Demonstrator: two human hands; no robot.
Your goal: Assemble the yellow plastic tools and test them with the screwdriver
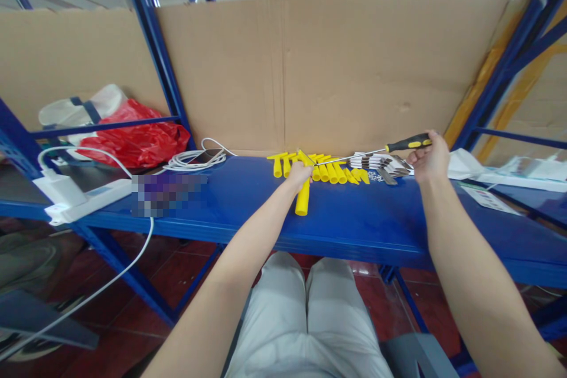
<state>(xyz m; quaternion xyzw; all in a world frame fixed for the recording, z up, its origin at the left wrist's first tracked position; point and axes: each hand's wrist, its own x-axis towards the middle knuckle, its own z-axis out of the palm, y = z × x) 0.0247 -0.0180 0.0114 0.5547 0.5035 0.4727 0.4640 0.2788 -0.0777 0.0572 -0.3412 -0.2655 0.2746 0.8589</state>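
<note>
My left hand [297, 175] is closed round a yellow plastic handle [303, 199] that stands on the blue shelf [248, 207], its lower end pointing toward me. My right hand [429, 159] grips a screwdriver [407, 144] with a black and yellow handle. Its metal shaft reaches left, the tip meeting the top of the yellow handle by my left hand. Behind my left hand several more yellow handles [330, 170] lie in a row. Beside them, under my right hand, sits a stack of flat metal blades [381, 164].
A white coiled cable and a phone [199, 158] lie at the back left. A white power strip with a charger [75, 198] sits at the left edge, near a red plastic bag [133, 139]. Cardboard [336, 71] backs the shelf. Papers [487, 198] lie to the right.
</note>
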